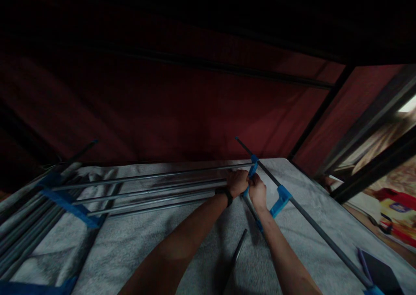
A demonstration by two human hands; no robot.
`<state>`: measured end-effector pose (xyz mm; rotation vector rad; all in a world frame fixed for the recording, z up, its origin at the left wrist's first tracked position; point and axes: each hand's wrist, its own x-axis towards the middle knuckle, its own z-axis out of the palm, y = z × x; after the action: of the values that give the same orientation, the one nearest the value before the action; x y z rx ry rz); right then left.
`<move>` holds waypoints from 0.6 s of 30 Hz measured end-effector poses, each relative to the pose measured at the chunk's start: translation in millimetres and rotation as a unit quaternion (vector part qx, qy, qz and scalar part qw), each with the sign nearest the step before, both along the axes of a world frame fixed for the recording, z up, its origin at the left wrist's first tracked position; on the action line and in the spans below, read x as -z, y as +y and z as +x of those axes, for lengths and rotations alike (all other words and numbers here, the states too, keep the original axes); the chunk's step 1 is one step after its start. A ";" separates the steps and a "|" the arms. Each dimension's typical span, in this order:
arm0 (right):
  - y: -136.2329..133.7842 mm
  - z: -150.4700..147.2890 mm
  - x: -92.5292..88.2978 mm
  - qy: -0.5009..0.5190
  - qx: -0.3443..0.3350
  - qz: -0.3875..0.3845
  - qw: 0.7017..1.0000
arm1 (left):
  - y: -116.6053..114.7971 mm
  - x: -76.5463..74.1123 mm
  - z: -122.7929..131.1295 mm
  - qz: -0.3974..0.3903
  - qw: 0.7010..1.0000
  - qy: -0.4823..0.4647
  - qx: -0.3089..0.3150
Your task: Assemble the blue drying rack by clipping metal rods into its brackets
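Observation:
A rack frame of grey metal tubes and blue plastic connectors lies on a grey blanket. My left hand (pixel 238 182), with a black band at the wrist, is closed around the right end of a metal tube (pixel 195 185), close against a blue plastic connector (pixel 253 168). Right beside it, my right hand (pixel 258 192) has its fingers closed on that connector. My fingers hide the joint itself. The tubes' left ends meet another blue connector (pixel 69 204). A long side pole (pixel 321 232) passes right of my hands, carrying a blue bracket (pixel 282 199).
Several loose tubes (pixel 24 230) lie bundled at the left. A short tube (pixel 238 247) rests on the blanket (pixel 146 251) between my forearms. A dark flat device (pixel 378 271) is at the lower right. Behind stands a dark red wall (pixel 182 113); black frame posts (pixel 320 113) rise at the right.

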<state>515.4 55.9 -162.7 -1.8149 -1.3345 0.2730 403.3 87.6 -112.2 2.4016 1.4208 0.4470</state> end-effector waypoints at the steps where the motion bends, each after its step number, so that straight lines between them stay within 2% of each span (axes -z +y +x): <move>1: -0.6 0.0 0.2 0.003 -0.002 0.002 1.000 | 1.0 -1.4 -0.6 -0.002 1.000 0.000 0.003; 5: -1.7 1.2 1.7 0.020 -0.017 0.014 1.000 | 3.4 -2.7 -2.2 -0.011 1.000 -0.010 0.014; 11: -0.2 1.7 2.0 0.008 -0.005 0.014 1.000 | 0.8 4.9 -0.4 -0.008 0.999 -0.033 -0.010; 18: -0.7 2.3 0.4 0.008 -0.013 0.005 1.000 | 4.1 -1.3 -1.6 -0.022 0.999 -0.032 -0.012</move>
<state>517.8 55.2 -163.1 -1.7851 -1.3464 0.2937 401.7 91.7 -110.9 2.3170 1.4187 0.4876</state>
